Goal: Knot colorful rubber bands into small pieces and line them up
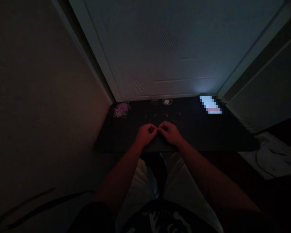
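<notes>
My left hand [146, 134] and my right hand [169, 132] meet fingertip to fingertip above the front half of a dark table [203, 136]. Each has thumb and fingers pinched together; whatever lies between them is too small and dark to make out. Just beyond the hands, several tiny slim pieces lie in a spaced row, among them a pinkish one [166, 115] and a pale one [155, 115]. To the left sits a loose pile of thin pink and pale strips [121, 110].
At the table's back edge stand a clear round container [154, 97] and a small clear dish [167, 102] with a white square in it. A bright, pixelated screen [210, 104] lies at the back right. A pale panel with hearts [168, 71] rises behind; a wall [50, 97] borders the left.
</notes>
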Demonstrator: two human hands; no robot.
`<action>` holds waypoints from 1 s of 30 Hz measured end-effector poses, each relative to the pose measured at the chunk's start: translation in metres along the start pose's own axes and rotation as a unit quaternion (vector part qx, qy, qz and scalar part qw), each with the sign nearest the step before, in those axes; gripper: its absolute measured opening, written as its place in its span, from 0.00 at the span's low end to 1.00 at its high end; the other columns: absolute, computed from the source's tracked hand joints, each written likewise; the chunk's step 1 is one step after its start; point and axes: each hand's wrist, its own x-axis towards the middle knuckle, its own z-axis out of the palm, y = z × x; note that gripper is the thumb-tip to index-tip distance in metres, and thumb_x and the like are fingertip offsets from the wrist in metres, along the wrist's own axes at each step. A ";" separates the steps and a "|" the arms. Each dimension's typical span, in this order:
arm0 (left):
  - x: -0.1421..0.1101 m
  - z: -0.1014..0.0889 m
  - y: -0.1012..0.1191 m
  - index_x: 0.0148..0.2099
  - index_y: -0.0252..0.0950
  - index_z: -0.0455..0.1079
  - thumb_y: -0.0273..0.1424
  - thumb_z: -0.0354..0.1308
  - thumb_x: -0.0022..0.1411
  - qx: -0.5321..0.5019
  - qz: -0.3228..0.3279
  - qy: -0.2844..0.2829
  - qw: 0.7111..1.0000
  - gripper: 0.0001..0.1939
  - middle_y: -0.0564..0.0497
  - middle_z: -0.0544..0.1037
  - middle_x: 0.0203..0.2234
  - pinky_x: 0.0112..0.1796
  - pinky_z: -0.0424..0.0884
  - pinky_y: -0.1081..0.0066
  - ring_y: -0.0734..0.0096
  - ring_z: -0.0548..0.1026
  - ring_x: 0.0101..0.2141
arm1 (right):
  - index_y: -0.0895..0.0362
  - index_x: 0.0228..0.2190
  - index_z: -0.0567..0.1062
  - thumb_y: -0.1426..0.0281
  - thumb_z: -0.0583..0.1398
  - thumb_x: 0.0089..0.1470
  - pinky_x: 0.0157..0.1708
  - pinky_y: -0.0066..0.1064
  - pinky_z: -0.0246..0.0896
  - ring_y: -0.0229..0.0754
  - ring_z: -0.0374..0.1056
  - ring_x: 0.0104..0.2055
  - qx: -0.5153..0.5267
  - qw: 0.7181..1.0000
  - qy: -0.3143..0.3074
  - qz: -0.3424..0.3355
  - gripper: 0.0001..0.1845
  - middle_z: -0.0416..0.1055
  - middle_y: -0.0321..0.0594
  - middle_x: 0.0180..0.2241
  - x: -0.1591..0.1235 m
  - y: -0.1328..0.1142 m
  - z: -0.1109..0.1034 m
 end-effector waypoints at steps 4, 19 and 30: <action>0.000 0.000 -0.001 0.30 0.34 0.68 0.30 0.54 0.53 0.011 0.015 -0.012 1.000 0.05 0.54 0.72 0.23 0.28 0.63 0.76 0.77 0.68 0.25 | 0.56 0.26 0.69 0.72 0.55 0.48 0.30 0.29 0.56 0.37 0.62 0.30 0.003 1.000 0.000 0.005 0.04 0.67 0.36 0.27 0.000 0.001 0.003; 0.001 -0.001 0.000 0.28 0.35 0.66 0.29 0.53 0.50 0.042 0.011 -0.033 0.999 0.03 0.54 0.71 0.23 0.26 0.60 0.76 0.76 0.66 0.25 | 0.56 0.26 0.68 0.69 0.56 0.47 0.29 0.29 0.58 0.36 0.63 0.26 0.125 0.990 -0.015 0.063 0.03 0.68 0.35 0.24 0.004 0.010 0.001; 0.000 0.000 -0.001 0.29 0.35 0.68 0.30 0.54 0.49 0.058 0.029 -0.055 0.996 0.04 0.55 0.71 0.23 0.26 0.59 0.75 0.76 0.66 0.24 | 0.54 0.26 0.59 0.69 0.61 0.41 0.30 0.29 0.58 0.36 0.65 0.27 0.298 0.949 0.009 0.100 0.13 0.69 0.33 0.23 0.005 0.005 -0.001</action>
